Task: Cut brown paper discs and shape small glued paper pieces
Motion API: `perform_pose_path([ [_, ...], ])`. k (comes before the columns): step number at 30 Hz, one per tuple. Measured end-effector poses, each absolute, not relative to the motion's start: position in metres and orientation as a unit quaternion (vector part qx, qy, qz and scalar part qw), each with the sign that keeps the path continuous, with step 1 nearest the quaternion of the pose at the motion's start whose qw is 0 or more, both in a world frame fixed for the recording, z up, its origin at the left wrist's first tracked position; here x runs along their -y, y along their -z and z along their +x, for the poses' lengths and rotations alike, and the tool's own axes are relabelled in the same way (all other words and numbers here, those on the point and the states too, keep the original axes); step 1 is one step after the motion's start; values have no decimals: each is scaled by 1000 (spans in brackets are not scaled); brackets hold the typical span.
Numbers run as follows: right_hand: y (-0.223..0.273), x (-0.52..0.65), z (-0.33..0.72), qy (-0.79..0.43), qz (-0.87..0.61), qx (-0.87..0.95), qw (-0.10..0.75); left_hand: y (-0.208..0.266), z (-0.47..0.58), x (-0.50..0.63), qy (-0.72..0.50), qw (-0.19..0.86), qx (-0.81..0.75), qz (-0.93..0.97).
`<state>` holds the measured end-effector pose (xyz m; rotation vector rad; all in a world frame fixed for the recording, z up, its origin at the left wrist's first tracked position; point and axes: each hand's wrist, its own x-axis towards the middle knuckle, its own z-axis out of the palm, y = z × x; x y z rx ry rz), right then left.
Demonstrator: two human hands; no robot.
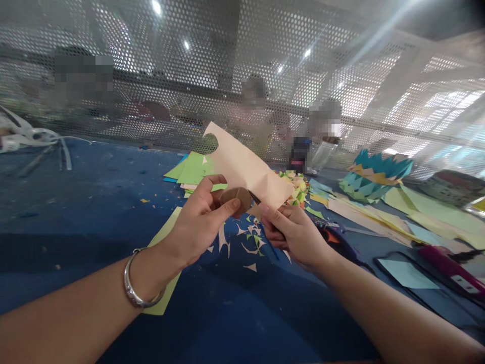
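Observation:
My left hand [206, 215] pinches a sheet of peach paper [246, 164] together with a round brown piece [237, 199] at its lower edge. The sheet is held up above the table, with a curved notch cut into its upper left corner. My right hand [290, 232] is closed around scissors [255, 197]; a bit of dark blade shows at the paper's edge, and the handles are mostly hidden by the fingers. Beneath both hands lie curved paper offcuts [250, 245].
Green sheets [193, 169] lie behind the left hand, and a yellow-green strip [166, 285] under the wrist. At right are a zigzag-edged paper ring [373, 177], paper strips [359, 215], a magenta tool with a cord [450, 265] and a light-blue paper [407, 274]. Perforated metal [212, 65] stands behind.

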<state>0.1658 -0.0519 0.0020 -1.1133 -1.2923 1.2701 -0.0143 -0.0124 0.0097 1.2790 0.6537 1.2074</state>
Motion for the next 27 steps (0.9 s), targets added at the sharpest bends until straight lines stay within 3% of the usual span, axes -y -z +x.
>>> perform_pose_path([
  [21, -1, 49, 168, -520, -472, 535, 469, -7, -21, 4, -444, 616, -312, 570],
  [27, -1, 51, 168, -534, -464, 527, 471, -3, -18, 2, -474, 600, -297, 572],
])
